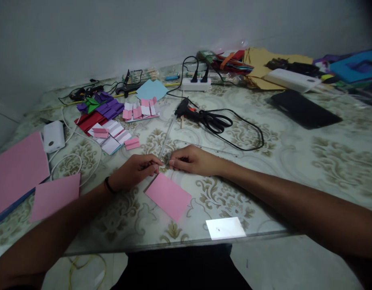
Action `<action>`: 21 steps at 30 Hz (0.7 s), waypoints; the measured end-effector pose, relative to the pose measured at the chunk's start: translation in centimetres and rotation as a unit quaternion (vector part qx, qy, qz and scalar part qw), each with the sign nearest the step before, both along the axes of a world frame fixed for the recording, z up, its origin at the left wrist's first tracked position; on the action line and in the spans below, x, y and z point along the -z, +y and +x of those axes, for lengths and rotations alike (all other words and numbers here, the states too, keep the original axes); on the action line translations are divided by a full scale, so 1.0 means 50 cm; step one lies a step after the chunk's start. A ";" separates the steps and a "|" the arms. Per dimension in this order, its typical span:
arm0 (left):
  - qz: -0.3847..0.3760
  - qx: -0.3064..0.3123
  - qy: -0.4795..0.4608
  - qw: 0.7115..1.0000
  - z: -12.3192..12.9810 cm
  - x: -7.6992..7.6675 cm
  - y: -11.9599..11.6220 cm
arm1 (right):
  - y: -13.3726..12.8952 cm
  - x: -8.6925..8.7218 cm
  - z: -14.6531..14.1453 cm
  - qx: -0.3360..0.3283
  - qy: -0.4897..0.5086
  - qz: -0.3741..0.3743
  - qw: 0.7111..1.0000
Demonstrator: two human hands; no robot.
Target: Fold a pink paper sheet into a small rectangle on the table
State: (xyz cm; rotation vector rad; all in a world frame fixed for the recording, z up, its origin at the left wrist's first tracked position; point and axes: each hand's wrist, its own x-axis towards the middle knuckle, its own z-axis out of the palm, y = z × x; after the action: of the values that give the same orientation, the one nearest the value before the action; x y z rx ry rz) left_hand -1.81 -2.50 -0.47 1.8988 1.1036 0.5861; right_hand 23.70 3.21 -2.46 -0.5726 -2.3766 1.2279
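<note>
My left hand [139, 171] rests on the table with fingers bent together, its tips by the top corner of a pink paper rectangle [168, 196]. Whether they grip anything is hidden. Facing it, a small gap away, my right hand [192, 160] has thumb and fingers pinched; what sits in the pinch is too small to make out. A thin clear strip [167, 139] runs from the fingertips toward a black glue gun [187, 110]. Just behind my right hand lies a clear ruler-like strip [208, 148].
Folded pink and white papers [111, 135] and purple ones [111, 106] lie at the back left. Larger pink sheets [21, 169] are at left, near a white device [54, 136]. A power strip [196, 84], a black phone-like slab [305, 108] and a white card [225, 228] also lie here.
</note>
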 end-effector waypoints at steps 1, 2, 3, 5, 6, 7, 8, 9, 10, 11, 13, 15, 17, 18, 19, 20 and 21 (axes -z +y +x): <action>0.000 0.000 -0.001 1.000 0.000 0.001 0.000 | 0.000 -0.001 0.000 -0.001 -0.003 0.001 1.000; 0.001 0.000 -0.001 1.000 -0.001 0.001 0.001 | -0.001 -0.002 0.000 -0.001 -0.005 0.003 1.000; 0.001 0.001 0.000 1.000 -0.001 0.002 0.001 | -0.001 -0.004 0.000 -0.001 -0.008 0.004 1.000; -0.001 0.001 0.002 1.000 -0.001 0.002 0.000 | -0.001 -0.005 0.000 -0.001 -0.011 0.007 1.000; -0.002 0.000 0.003 1.000 -0.001 0.002 0.000 | -0.002 -0.006 0.001 -0.001 -0.012 0.007 1.000; -0.001 0.000 0.004 1.000 -0.001 0.002 0.000 | -0.002 -0.006 0.001 -0.001 -0.013 0.006 1.000; 0.000 0.000 0.005 1.000 0.000 0.001 0.000 | -0.002 -0.006 0.002 -0.001 -0.012 0.005 1.000; 0.002 0.000 0.006 1.000 0.000 0.000 -0.001 | -0.001 -0.005 0.002 -0.002 -0.012 0.004 1.000; 0.004 0.001 0.006 1.000 0.001 -0.001 -0.001 | -0.001 -0.004 0.003 -0.003 -0.011 0.001 1.000; 0.006 0.001 0.006 1.000 0.001 -0.002 -0.001 | -0.001 -0.004 0.003 -0.004 -0.009 -0.002 1.000; 0.009 0.001 0.008 1.000 0.001 -0.002 -0.001 | -0.002 -0.003 0.003 -0.002 -0.005 -0.007 1.000; 0.010 0.001 0.010 1.000 0.000 -0.001 -0.001 | -0.002 -0.003 0.003 0.001 -0.004 -0.008 1.000; 0.009 0.001 0.008 1.000 0.000 0.001 -0.001 | -0.003 -0.005 0.002 0.002 -0.001 -0.005 1.000; 0.007 0.001 0.007 1.000 -0.001 0.002 -0.001 | -0.004 -0.006 0.001 0.002 0.001 -0.005 1.000; 0.006 0.001 0.005 1.000 -0.001 0.003 0.000 | -0.004 -0.007 0.000 0.001 0.003 -0.006 1.000; 0.006 0.001 0.004 1.000 -0.001 0.003 0.000 | -0.004 -0.007 0.000 0.001 0.004 -0.008 1.000; 0.006 0.002 0.005 1.000 -0.001 0.003 0.000 | -0.004 -0.008 0.000 0.001 0.004 -0.010 1.000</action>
State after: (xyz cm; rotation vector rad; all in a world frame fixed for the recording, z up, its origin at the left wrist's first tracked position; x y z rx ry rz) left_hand -1.86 -2.50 -0.61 1.9154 1.1038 0.5830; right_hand 23.69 3.01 -2.06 -0.5757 -2.3580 1.2530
